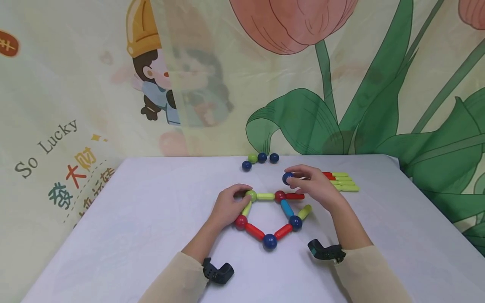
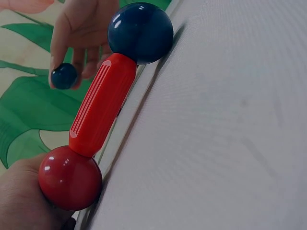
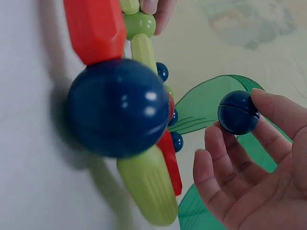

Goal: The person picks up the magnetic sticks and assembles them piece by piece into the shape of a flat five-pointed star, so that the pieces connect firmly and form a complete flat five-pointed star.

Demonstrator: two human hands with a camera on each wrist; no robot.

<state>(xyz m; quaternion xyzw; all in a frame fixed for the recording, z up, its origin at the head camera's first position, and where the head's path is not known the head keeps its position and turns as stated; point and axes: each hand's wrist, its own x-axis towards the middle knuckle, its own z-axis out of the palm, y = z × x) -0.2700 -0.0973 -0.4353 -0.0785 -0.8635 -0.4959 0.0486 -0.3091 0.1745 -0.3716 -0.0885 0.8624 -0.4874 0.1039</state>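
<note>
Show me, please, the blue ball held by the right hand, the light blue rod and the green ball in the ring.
Held blue ball [image 3: 238,113], right wrist view: its visible middle.
Light blue rod [image 1: 287,208], head view: its middle.
Green ball [image 1: 251,195], head view: its uncovered part.

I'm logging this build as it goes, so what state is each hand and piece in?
Left hand: holding the lime ball
Lime ball: joined into the loop
Right hand: pinching the lifted blue ball
Lifted blue ball: joined to no rod
Loop: closed, five-sided
Dark red rod: outer end free
Outer lime rod: outer end free
Far balls: four, without rods
Spare rods: lying down, partly hidden
</note>
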